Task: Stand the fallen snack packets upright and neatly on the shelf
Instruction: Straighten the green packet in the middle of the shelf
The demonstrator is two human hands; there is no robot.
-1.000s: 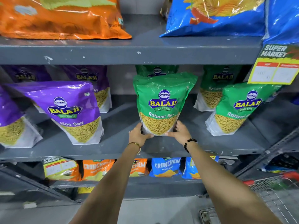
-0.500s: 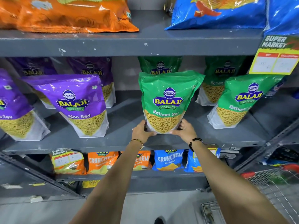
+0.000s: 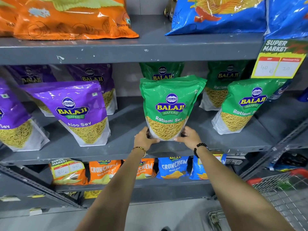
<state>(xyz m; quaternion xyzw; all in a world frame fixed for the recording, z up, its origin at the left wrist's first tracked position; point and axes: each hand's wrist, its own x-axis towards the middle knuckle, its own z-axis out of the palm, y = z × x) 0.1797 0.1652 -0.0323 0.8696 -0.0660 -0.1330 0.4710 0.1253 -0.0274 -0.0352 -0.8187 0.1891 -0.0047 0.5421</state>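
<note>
Hands grip (both sides) Balaji Ratlami Sev packet.

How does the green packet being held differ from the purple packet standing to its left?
The green Ratlami Sev packet stands upright, with the left hand and right hand at its base; the purple Aloo Sev packet leans left, untouched. Colours and flavour names differ. Both are Balaji Wafers pouches with clear windows, on the same grey shelf.
</note>
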